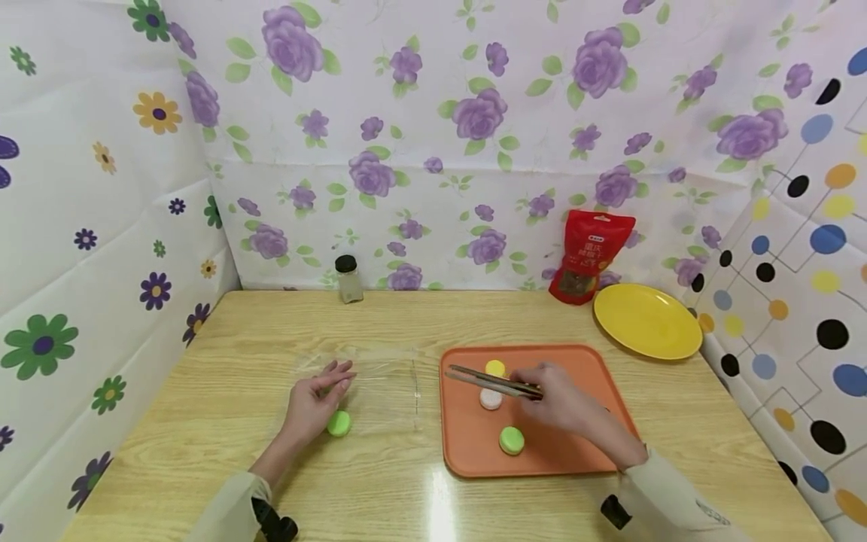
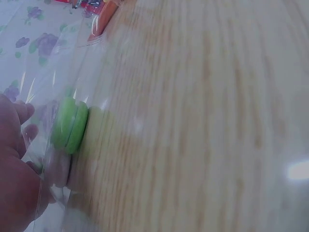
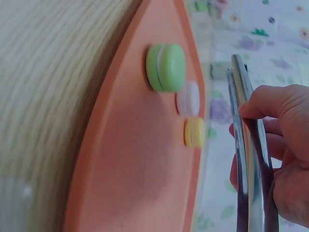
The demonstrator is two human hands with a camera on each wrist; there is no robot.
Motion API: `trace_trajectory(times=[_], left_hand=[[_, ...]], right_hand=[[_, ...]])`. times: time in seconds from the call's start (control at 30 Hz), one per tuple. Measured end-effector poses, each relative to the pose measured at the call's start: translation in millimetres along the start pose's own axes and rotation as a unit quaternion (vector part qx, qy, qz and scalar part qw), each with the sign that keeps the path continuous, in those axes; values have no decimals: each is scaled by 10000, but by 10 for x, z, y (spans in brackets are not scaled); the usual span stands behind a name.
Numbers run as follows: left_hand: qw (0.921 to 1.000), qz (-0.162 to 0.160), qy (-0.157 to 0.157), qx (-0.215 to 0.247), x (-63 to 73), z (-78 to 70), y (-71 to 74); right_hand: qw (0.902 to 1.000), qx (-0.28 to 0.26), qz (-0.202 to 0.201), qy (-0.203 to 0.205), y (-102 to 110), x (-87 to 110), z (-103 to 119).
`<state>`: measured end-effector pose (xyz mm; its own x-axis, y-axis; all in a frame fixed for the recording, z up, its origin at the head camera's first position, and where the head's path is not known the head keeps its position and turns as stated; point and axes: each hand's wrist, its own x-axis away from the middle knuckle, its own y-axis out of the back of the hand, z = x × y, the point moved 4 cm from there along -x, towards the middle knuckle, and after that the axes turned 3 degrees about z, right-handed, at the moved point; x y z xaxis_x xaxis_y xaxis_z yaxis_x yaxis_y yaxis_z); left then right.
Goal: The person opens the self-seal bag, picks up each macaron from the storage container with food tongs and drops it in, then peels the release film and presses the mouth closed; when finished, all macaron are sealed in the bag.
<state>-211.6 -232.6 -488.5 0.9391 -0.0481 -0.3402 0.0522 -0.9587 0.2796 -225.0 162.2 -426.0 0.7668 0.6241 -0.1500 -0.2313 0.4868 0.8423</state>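
My left hand (image 1: pixel 313 406) is at a clear plastic bag (image 1: pixel 382 391) lying on the table, its thumb and forefinger pinching the film. Beside that palm a green macaron (image 1: pixel 339 423) sits on edge in the left wrist view and shows through the film. My right hand (image 1: pixel 558 399) grips metal tongs (image 1: pixel 493 382), held over the orange tray (image 1: pixel 467 455) with tips pointing left. Nothing is between the tong arms (image 3: pixel 240 87). On the tray are a yellow macaron (image 1: pixel 495 367), a pale pinkish-white macaron (image 1: pixel 491 400) and another green macaron (image 1: pixel 511 441).
A black-lidded jar (image 1: pixel 349 280) stands at the back left of the wooden table (image 1: pixel 223 361). At the back right are a red pouch (image 1: pixel 591 256) and a yellow plate (image 1: pixel 646 320). Patterned cloths (image 1: pixel 433 135) hang behind and at both sides.
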Motion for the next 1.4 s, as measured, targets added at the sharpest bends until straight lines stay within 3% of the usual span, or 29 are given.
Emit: trace_trajectory(times=[0.23, 0.5, 0.73, 1.03, 1.4], left_hand=[[10000, -14, 61, -64, 26, 11, 10], [10000, -29, 27, 52, 49, 7, 8], [10000, 4, -8, 86, 35, 17, -13], [9999, 29, -44, 137, 38, -6, -8], [9995, 153, 249, 124, 35, -9, -8]], right_hand=[[9947, -521, -484, -739, 96, 183, -177], [9867, -923, -623, -1188, 137, 270, -271], [9835, -942, -645, -1404, 117, 306, -316], [9715, -1385, -594, -1830, 111, 315, -391], [9718, -1531, -376, -1756, 104, 342, -415]])
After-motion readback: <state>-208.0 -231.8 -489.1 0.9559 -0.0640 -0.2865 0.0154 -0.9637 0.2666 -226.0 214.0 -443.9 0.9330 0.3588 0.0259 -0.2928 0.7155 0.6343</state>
